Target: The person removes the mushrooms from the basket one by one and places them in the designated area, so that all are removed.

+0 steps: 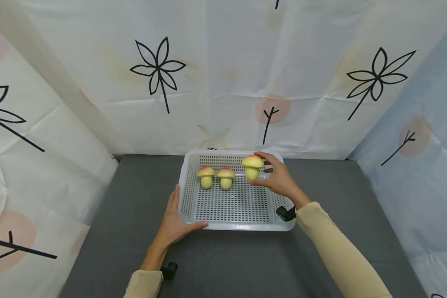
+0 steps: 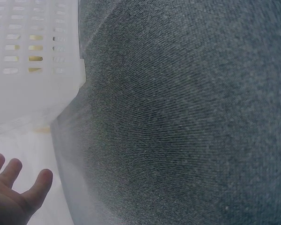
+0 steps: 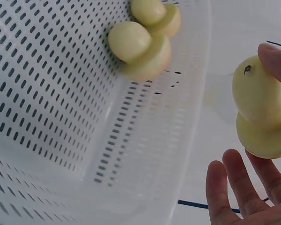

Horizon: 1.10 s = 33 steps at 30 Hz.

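In the head view my right hand pinches a yellow toy mushroom with a reddish-topped cap, between thumb and fingers. It hangs upright over the back right part of a white perforated plastic basket. In the right wrist view the mushroom's stem points up. Two similar mushrooms stand side by side inside the basket, a left one and a middle one. My left hand rests at the basket's front left corner, thumb along the front rim and fingers straight along the left side.
The basket sits on a dark grey cloth-covered table. White fabric printed with black plant outlines hangs behind the table and at both sides. A small black device is on the right wrist, another on the left.
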### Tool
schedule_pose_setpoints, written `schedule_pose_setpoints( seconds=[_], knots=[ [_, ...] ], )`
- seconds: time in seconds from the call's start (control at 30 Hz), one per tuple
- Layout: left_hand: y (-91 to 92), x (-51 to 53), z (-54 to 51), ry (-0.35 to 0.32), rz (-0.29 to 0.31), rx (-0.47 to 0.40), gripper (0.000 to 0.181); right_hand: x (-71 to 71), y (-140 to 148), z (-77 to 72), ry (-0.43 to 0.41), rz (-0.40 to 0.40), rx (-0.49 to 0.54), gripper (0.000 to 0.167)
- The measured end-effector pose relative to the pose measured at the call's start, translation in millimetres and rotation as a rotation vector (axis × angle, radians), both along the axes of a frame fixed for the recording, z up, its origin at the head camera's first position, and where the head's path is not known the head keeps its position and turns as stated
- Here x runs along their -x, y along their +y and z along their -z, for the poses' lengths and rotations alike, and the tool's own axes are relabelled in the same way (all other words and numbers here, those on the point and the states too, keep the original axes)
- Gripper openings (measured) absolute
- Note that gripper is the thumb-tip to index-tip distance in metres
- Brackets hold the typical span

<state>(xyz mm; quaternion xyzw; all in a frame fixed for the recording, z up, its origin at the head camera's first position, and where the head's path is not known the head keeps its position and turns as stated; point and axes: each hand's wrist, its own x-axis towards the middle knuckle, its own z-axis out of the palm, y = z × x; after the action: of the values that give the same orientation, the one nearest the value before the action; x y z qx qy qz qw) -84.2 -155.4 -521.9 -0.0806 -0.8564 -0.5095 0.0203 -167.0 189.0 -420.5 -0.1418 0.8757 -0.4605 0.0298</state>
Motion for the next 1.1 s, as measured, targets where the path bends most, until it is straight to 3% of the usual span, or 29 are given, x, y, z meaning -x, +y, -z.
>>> schedule_pose_setpoints(
  seconds=[0.23,0.47,0.87,1.1],
  knots=[
    [-0.7,-0.2,0.6,-0.012,-0.006,0.007,0.145,-11.8,13.5,-12.0,0.025,0.017,0.008,0.090],
    [-0.3,-0.1,0.1,-0.025,-0.006,-0.001,0.145,-18.9,37.2,-14.2,0.070,0.009,0.032,0.089],
    [2.2,0.8,-0.4,-0.034,-0.010,0.004,0.146,-27.8,87.0,-6.3,0.072,0.093,0.022,0.087],
    [0.5,-0.1,-0.2,-0.031,-0.005,-0.015,0.145,-26.6,117.6,7.4,-0.018,0.174,0.043,0.092]
  ],
)
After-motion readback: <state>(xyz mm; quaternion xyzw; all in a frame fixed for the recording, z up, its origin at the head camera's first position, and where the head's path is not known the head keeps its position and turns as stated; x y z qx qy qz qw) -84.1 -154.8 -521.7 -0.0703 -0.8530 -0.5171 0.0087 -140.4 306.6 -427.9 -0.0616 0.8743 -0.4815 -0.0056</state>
